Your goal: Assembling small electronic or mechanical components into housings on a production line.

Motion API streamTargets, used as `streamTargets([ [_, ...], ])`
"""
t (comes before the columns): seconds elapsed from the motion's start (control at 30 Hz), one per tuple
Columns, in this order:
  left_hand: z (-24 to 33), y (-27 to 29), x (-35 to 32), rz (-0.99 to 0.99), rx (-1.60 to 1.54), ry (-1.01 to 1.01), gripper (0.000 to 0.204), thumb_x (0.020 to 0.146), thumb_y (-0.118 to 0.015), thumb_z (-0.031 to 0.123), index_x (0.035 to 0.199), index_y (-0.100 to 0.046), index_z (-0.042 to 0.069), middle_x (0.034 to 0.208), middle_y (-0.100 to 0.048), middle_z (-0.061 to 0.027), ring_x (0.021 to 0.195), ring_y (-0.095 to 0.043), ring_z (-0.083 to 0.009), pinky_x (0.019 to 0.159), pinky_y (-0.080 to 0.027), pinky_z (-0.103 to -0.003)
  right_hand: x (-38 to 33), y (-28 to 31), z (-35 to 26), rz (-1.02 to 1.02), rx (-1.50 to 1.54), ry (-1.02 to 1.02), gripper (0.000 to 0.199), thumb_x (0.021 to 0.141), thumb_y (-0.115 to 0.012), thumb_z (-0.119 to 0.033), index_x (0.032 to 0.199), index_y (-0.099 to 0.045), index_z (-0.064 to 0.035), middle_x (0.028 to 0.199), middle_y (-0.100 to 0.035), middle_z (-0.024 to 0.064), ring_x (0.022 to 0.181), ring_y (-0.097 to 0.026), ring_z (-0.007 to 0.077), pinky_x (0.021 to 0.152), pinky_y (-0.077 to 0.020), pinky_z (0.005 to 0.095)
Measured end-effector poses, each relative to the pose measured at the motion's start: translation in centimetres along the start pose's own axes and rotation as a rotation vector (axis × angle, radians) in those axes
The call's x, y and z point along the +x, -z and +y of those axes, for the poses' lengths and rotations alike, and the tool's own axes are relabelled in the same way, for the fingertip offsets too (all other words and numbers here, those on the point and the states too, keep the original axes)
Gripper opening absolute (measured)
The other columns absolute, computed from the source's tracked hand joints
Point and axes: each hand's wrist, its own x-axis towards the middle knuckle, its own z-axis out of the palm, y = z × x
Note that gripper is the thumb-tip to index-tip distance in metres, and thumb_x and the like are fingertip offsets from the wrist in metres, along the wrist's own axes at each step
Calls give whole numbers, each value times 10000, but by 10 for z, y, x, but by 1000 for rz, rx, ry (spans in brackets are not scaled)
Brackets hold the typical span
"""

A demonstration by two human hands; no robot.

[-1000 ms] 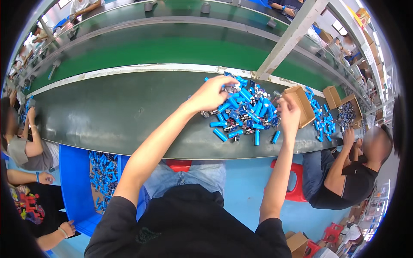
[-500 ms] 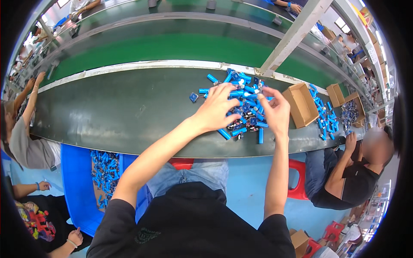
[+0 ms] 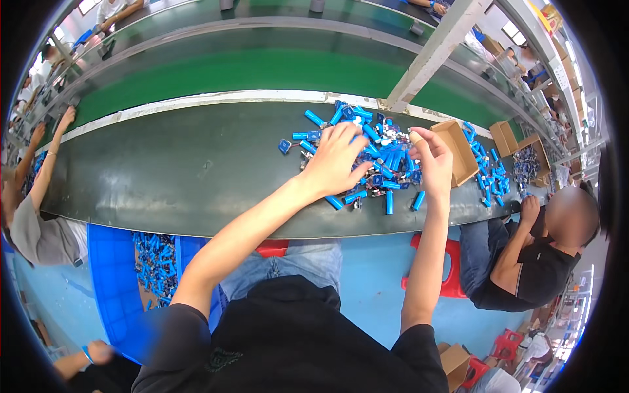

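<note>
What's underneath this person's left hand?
Around the bare left hand, a loose pile of small, shiny blue cylinders and circuit parts shows on every side but the wrist's. Whatever lies directly beneath the palm is covered, so I can't tell.

Wide fisheye head view, from above the wearer's torso (image 3: 295,347), facing down, workbench (image 3: 164,170) near

Premises: factory assembly workshop. Evidence: green conveyor belt (image 3: 295,72) running across at twelve o'clock; blue cylindrical parts (image 3: 393,159) heaped at two o'clock; seated co-worker (image 3: 544,275) at four; blue crate (image 3: 108,288) of similar parts at eight.
</note>
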Motion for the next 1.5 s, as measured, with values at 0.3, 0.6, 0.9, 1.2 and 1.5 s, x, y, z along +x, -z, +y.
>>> streamTargets([
  [0.3, 10, 14, 37, -50, -691, 283, 236, 928, -677, 195, 1064, -712, 6, 1020, -714, -83, 932, -664, -162, 860, -517, -327, -1, 1, 6, -15, 50, -6, 235, 949, -642, -191, 1117, -709, -41, 772, -626, -27, 710, -551, 37, 653, -419, 194],
  [0.6, 6, 25, 39, -11, -786, 278, 133, 908, -665, 88, 1013, -688, 11, 1019, -698, -84, 942, -675, -180, 866, -520, -326, 2, -5, 13, -58, 244, -140, 249, 947, -639, -204, 1110, -695, -25, 841, -652, -11, 746, -564, 46, 695, -449, 211],
  [0.9, 16, 17, 27, -39, -162, -167, 227, 816, -680, 29, 1027, -718, 102, 1128, -635, -106, 1077, -586, -315, 918, -470, -407, 3, -20, 10, 26, 117, -119, 271, 965, -612, -198, 1143, -657, 1, 968, -691, 44, 799, -653, 103, 719, -508, 236],
  [1.2, 7, 20, 24, 5, -330, 33, 254, 790, -699, -9, 990, -763, 133, 1243, -611, -127, 1174, -572, -299, 972, -484, -396, 0, -2, -1, -139, 516, -153, 327, 1007, -524, -256, 1178, -598, 13, 1046, -685, 128, 926, -666, 178, 824, -530, 303],
  [1.5, 7, 18, 17, -98, -245, -114, 282, 787, -690, -23, 984, -769, 164, 1279, -566, -160, 1234, -509, -357, 1053, -409, -452, 9, 1, 13, 7, 784, -197, 318, 991, -558, -245, 1185, -572, 6, 1093, -658, 132, 991, -655, 188, 839, -540, 297],
])
